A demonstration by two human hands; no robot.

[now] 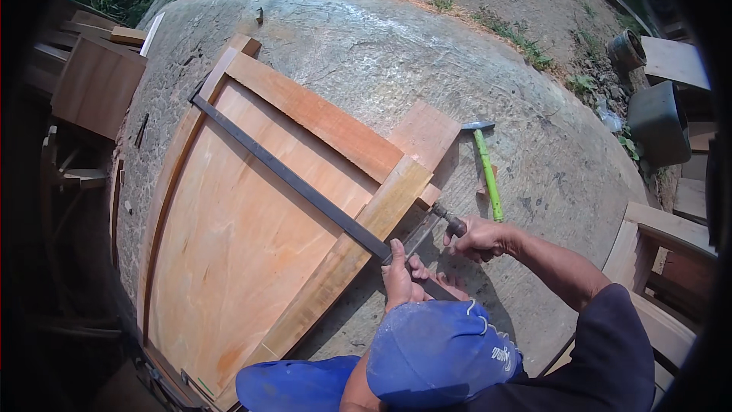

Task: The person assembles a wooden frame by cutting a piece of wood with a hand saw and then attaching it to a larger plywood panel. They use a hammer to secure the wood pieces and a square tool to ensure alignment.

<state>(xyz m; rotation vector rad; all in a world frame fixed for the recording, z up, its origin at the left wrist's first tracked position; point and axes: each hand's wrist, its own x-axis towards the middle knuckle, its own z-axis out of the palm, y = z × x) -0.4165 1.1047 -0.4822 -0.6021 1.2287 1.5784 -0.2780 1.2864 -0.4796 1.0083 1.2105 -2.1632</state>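
White lettering [503,357] marks blue cloth [431,347]. Right hand [479,239] fingers wrap the clamp handle [456,223]; left hand [402,278] fingers grip the clamp bar [293,179].

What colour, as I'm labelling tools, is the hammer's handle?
The hammer's handle is bright lime green; it shows best in the head view.

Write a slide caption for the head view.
Left hand on a dark bar clamp spanning a framed wooden panel; right hand gripping the clamp's screw handle.

Holds bare left hand [400,281] curled, thumb [397,252] up | bare right hand [476,238] clenched | bare right forearm [555,264] slanting inward, arm bent
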